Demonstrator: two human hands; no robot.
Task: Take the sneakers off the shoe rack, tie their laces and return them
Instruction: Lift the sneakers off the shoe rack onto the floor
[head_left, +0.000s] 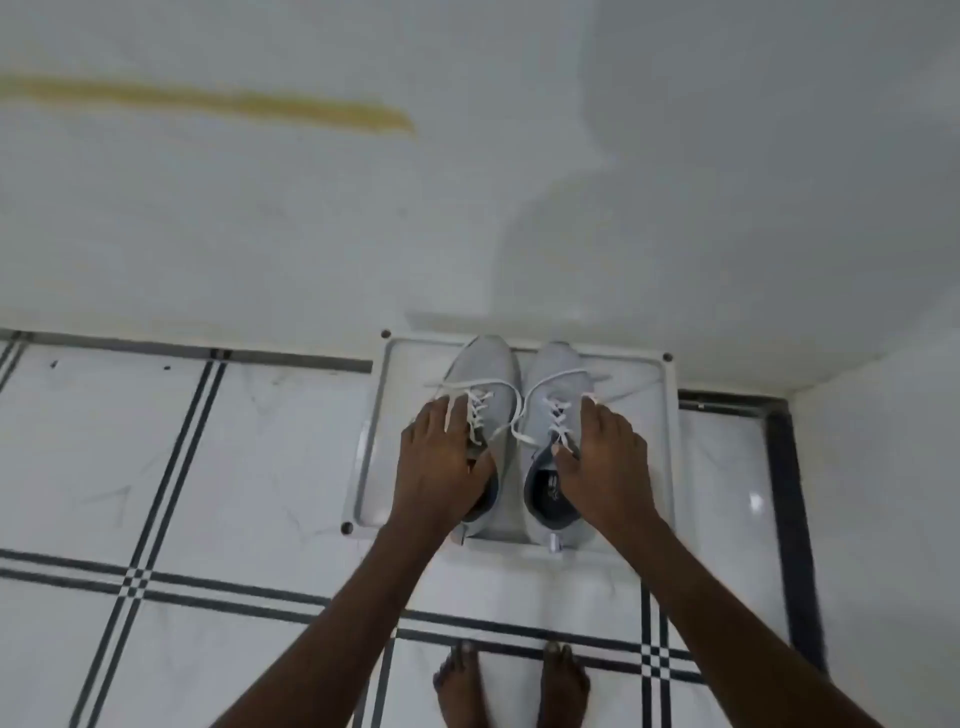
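Two pale grey sneakers stand side by side, toes toward the wall, on the white top shelf of the shoe rack. The left sneaker and the right sneaker both have loose, untied white laces trailing across them. My left hand lies over the left sneaker's opening, fingers curled onto its tongue and collar. Over the right sneaker's collar sits my right hand, with its thumb inside the opening. Both heels rest near the shelf's front edge.
The rack stands against a white wall near a corner on the right. White floor tiles with dark stripes spread to the left and in front. My bare feet stand just before the rack.
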